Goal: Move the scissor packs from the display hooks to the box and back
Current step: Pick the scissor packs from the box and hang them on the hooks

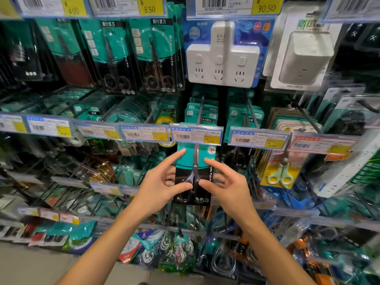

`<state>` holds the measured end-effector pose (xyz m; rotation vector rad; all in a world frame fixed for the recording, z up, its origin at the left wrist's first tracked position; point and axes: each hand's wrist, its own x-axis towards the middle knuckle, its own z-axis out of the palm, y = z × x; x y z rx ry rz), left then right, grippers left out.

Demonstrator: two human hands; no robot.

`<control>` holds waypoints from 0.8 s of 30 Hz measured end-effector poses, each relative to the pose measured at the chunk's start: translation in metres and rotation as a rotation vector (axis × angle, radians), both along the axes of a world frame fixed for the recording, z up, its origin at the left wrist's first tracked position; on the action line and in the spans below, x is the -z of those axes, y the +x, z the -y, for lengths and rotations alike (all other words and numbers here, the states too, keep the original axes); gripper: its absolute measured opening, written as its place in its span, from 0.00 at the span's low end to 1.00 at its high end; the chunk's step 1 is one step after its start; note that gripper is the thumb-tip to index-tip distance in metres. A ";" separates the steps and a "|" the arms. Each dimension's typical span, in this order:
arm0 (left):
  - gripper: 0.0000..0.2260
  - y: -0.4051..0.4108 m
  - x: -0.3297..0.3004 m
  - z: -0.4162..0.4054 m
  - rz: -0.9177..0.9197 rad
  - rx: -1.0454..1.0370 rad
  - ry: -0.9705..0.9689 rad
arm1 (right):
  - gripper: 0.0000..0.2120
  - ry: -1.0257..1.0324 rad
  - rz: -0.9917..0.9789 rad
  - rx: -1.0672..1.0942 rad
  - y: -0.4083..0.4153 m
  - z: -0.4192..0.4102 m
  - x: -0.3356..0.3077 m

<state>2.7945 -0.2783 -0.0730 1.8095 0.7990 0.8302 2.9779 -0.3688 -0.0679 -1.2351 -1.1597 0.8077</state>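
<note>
Both hands grip one scissor pack [194, 175] at the hook [199, 112]: the left hand [162, 182] and right hand [228, 182] each pinch a side edge, thumbs in front. The pack hangs just below the price tag [196, 135]. Its top could snag on that tag or the hook tip. Neighbouring packs crowd both sides; open room lies toward the person. No box shows.

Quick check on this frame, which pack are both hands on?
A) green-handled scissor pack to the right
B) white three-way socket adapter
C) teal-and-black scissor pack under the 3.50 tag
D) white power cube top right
C: the left hand and right hand pinch the teal-and-black scissor pack from either side, just below the 3.50 price tag; the other items hang untouched.
</note>
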 end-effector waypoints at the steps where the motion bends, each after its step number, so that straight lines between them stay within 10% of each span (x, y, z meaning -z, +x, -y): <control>1: 0.35 0.000 0.002 -0.001 -0.002 0.011 0.001 | 0.23 0.000 0.000 -0.008 0.000 -0.001 0.000; 24: 0.28 0.049 -0.005 -0.048 -0.443 -0.187 0.275 | 0.23 -0.103 0.089 0.171 0.031 -0.082 0.017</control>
